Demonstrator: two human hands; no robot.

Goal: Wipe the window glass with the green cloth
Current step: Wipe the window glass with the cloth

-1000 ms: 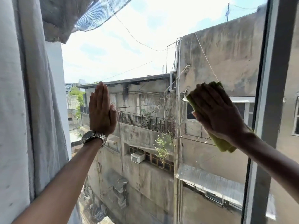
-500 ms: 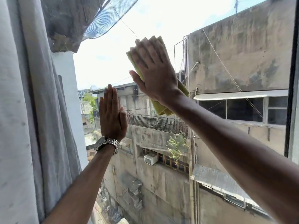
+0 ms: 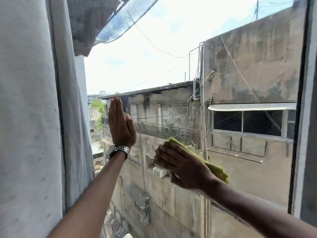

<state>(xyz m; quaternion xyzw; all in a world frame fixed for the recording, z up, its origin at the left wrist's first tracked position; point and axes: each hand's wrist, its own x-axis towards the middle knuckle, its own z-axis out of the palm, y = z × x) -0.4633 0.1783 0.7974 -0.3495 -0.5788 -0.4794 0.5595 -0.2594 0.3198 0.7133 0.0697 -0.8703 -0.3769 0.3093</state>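
Note:
The window glass (image 3: 171, 66) fills the middle of the head view, with grey buildings and sky behind it. My right hand (image 3: 181, 167) lies flat on the folded green cloth (image 3: 215, 167) and presses it against the lower middle of the pane; the cloth shows above and to the right of the fingers. My left hand (image 3: 121, 125) rests flat on the glass at the left, fingers straight up and together, holding nothing. A metal watch (image 3: 118, 151) sits on that wrist.
A pale grey curtain (image 3: 34, 117) hangs along the left side, close to my left arm. The dark window frame (image 3: 299, 117) runs down the right edge. Blue netting (image 3: 123, 19) hangs outside at the top.
My right hand has carried the cloth from the right side up to the top middle, then down to the lower middle of the pane. The left hand has stayed in place on the glass.

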